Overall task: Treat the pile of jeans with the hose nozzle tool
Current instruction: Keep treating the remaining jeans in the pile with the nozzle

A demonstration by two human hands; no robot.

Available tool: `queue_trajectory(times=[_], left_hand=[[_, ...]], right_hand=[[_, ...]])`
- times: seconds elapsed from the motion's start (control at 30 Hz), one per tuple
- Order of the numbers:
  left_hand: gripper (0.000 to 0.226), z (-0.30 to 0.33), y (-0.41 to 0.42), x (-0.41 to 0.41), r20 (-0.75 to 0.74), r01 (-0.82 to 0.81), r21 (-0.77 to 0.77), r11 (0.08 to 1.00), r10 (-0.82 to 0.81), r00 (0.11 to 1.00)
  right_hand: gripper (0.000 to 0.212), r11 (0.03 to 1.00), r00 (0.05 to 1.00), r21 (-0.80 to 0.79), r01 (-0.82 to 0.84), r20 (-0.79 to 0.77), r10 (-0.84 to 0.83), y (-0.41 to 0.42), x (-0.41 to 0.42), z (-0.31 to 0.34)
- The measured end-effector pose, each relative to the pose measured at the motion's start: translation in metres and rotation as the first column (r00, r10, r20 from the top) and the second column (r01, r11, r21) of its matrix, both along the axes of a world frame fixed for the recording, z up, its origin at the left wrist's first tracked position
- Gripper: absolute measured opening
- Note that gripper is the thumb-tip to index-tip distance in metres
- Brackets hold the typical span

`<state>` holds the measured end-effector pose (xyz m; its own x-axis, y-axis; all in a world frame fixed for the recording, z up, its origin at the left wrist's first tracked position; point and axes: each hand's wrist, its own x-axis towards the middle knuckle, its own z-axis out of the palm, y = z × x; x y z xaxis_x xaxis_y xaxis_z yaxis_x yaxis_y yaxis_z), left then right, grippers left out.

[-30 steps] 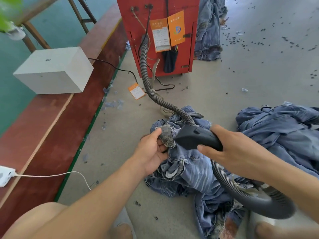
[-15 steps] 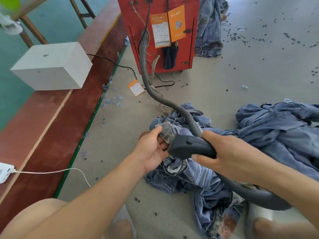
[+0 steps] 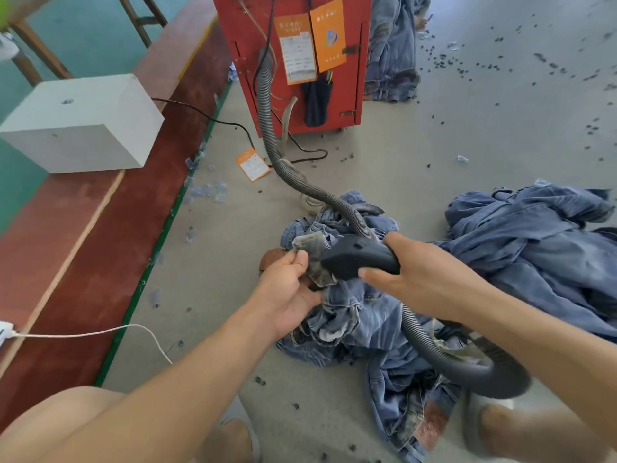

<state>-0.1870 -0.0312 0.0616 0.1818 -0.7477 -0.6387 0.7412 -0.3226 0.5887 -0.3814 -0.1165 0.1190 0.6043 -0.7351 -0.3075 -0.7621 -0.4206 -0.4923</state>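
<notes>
A crumpled pair of blue jeans [image 3: 354, 315] lies on the concrete floor in front of me. My left hand [image 3: 288, 292] pinches a frayed grey-blue flap of the jeans between thumb and fingers. My right hand [image 3: 417, 279] grips the black hose nozzle [image 3: 354, 259], whose tip presses against that flap. The grey ribbed hose [image 3: 280, 162] runs from the nozzle back to the red machine [image 3: 300, 61] and loops behind my right wrist. A bigger pile of jeans [image 3: 534, 248] lies to the right.
A red-brown raised ledge [image 3: 110, 235] with a white box [image 3: 80, 125] runs along the left. A white cable [image 3: 100, 334] crosses it. An orange tag [image 3: 252, 164] and dark scraps litter the floor. More jeans [image 3: 392, 45] lie behind the machine. My feet are at the bottom.
The nozzle has shifted slightly left and down against the flap that my left hand holds. The view has tilted a little; both hands keep their hold.
</notes>
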Motion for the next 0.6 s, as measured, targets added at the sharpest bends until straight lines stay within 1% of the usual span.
queue_trajectory(times=[0.1, 0.17, 0.23, 0.27, 0.37, 0.43, 0.47, 0.53, 0.6], left_hand=[[0.032, 0.0, 0.0, -0.002, -0.005, -0.026, -0.016, 1.0, 0.026, 1.0], [0.036, 0.001, 0.002, -0.003, -0.044, -0.018, -0.017, 1.0, 0.017, 0.999], [0.039, 0.002, 0.003, -0.004, -0.092, 0.011, -0.016, 1.0, -0.012, 0.996], [0.037, 0.003, 0.002, -0.004, -0.089, 0.017, -0.006, 1.0, -0.017, 0.996], [0.036, 0.001, -0.001, -0.006, 0.009, 0.025, 0.039, 0.999, -0.025, 1.0], [0.04, -0.002, -0.003, -0.008, 0.048, 0.022, 0.056, 0.998, -0.025, 0.999], [0.041, -0.003, -0.002, -0.008, 0.044, 0.022, 0.052, 0.998, -0.024, 0.999], [0.037, -0.004, -0.001, -0.007, 0.05, 0.048, 0.021, 0.999, -0.049, 0.998], [0.029, -0.004, 0.0, -0.008, 0.083, 0.056, 0.02, 0.998, -0.057, 0.995]], right_hand=[[0.031, 0.993, 0.991, -0.004, 0.117, 0.064, -0.117, -0.007, 0.002, -0.001], [0.028, 0.99, 0.985, 0.017, 0.141, 0.101, -0.142, -0.012, -0.003, 0.004], [0.029, 0.996, 0.994, 0.021, 0.085, 0.072, -0.086, -0.015, -0.01, 0.009], [0.03, 0.999, 0.998, 0.034, 0.039, 0.04, -0.041, -0.014, -0.013, 0.011], [0.031, 0.994, 0.998, 0.093, -0.065, -0.013, 0.066, -0.006, -0.013, 0.014], [0.029, 0.994, 0.998, 0.09, -0.067, -0.008, 0.068, -0.006, -0.009, 0.012], [0.029, 0.995, 0.999, 0.086, -0.048, 0.004, 0.048, -0.008, -0.006, 0.012], [0.026, 0.994, 0.996, 0.098, 0.041, 0.07, -0.048, -0.014, -0.003, 0.014], [0.021, 0.977, 0.972, 0.171, 0.128, 0.172, -0.158, -0.021, -0.006, 0.018]])
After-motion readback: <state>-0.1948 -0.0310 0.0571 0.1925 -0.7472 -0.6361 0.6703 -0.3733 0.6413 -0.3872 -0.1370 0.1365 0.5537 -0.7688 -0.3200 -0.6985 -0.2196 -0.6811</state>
